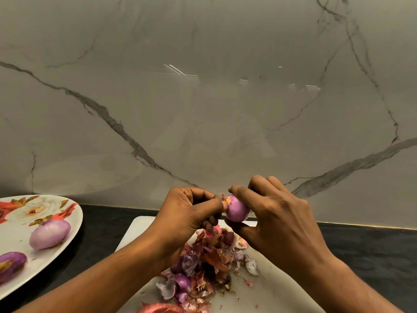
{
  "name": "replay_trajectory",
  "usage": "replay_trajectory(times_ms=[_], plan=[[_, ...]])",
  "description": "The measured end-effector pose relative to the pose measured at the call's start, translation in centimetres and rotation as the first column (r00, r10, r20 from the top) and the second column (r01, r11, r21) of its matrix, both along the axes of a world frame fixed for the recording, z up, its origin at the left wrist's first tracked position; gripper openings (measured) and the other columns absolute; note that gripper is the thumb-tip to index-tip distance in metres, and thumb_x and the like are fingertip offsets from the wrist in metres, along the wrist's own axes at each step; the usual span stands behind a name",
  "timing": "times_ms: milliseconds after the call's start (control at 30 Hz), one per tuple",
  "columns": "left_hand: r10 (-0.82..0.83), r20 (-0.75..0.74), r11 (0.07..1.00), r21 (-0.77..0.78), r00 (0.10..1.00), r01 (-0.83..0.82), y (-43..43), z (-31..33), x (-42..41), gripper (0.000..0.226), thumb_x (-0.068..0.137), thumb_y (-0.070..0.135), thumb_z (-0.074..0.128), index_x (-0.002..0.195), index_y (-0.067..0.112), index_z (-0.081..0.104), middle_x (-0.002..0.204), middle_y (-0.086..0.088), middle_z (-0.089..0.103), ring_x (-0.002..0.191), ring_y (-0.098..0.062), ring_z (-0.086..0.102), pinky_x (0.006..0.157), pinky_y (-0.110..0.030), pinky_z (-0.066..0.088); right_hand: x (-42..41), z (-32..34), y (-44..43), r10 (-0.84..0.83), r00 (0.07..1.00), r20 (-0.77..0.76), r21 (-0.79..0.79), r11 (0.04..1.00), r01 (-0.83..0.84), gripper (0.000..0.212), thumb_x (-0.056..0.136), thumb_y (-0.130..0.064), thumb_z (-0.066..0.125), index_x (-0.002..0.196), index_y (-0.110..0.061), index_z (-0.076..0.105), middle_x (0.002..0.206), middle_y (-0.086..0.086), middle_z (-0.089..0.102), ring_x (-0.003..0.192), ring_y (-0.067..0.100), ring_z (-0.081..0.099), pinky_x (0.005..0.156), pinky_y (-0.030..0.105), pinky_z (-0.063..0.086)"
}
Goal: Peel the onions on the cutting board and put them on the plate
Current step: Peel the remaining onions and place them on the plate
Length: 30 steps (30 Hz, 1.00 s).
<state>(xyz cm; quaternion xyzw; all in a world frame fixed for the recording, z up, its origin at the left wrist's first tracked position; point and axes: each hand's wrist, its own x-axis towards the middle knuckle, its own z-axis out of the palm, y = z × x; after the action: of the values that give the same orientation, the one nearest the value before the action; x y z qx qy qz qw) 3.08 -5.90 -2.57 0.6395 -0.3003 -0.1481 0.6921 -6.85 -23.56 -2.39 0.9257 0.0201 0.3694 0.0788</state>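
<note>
Above the far end of the cutting board (pixel 270 290), a small purple onion (pixel 237 210) is held in the air between both hands, its smooth skin glossy and a frayed orange-brown tuft showing at its left end. The right hand (pixel 277 220) grips it, the forefinger curled over the top and the thumb underneath. The left hand (pixel 187 213) has its fingers curled and its thumb pressed to that tufted end, pinching there. Directly below the hands, a loose heap of peels (pixel 203 263) in purple, pink and brown lies on the white board. At the near edge of the view sits an unpeeled onion (pixel 160 309) with reddish skin, partly cut off. To the left, apart from the board, a flowered plate (pixel 74 213) carries a pale peeled onion (pixel 50 233) and a darker purple onion (pixel 11 264). Board and plate rest on a dark worktop (pixel 372 256), which meets a veined marble wall (pixel 203 109) behind.
</note>
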Motion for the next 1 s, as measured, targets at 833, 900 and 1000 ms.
replay_trajectory(times_ms=[833, 900, 1000], plan=[[-0.184, -0.225, 0.968, -0.213, 0.957, 0.136, 0.2, 1.1, -0.5, 0.014, 0.074, 0.015, 0.074, 0.083, 0.007, 0.081, 0.082, -0.015, 0.067, 0.068, -0.015, 0.063, 0.062, -0.025, 0.056, -0.1, 0.6, 0.2, 0.363, 0.928, 0.085, 0.552, 0.759, -0.347, 0.057, 0.078, -0.023, 0.092, 0.129, -0.029, 0.068, 0.115, -0.017, 0.071, 0.102, 0.005, 0.07, 0.08, 0.017, 0.059], [-0.173, -0.208, 0.97, -0.208, 0.963, 0.129, 0.4, 1.2, -0.1, 0.013, 0.076, 0.014, 0.074, 0.084, 0.006, 0.081, 0.089, -0.019, 0.066, 0.075, -0.02, 0.062, 0.063, -0.026, 0.056, -0.1, 1.0, 0.2, 0.438, 0.897, 0.061, 0.727, 0.597, -0.34, 0.057, 0.076, -0.02, 0.093, 0.127, -0.03, 0.07, 0.113, -0.015, 0.074, 0.102, 0.01, 0.074, 0.082, 0.022, 0.062], [-0.138, -0.203, 0.974, -0.203, 0.969, 0.096, 0.7, 1.5, 0.4, 0.014, 0.076, 0.017, 0.076, 0.085, 0.007, 0.08, 0.099, -0.019, 0.069, 0.088, -0.028, 0.058, 0.069, -0.03, 0.055, -0.3, 1.7, 0.6, 0.543, 0.833, 0.102, 0.905, 0.297, -0.304, 0.049, 0.077, -0.024, 0.088, 0.124, -0.029, 0.073, 0.112, -0.006, 0.077, 0.102, 0.017, 0.076, 0.084, 0.027, 0.062]])
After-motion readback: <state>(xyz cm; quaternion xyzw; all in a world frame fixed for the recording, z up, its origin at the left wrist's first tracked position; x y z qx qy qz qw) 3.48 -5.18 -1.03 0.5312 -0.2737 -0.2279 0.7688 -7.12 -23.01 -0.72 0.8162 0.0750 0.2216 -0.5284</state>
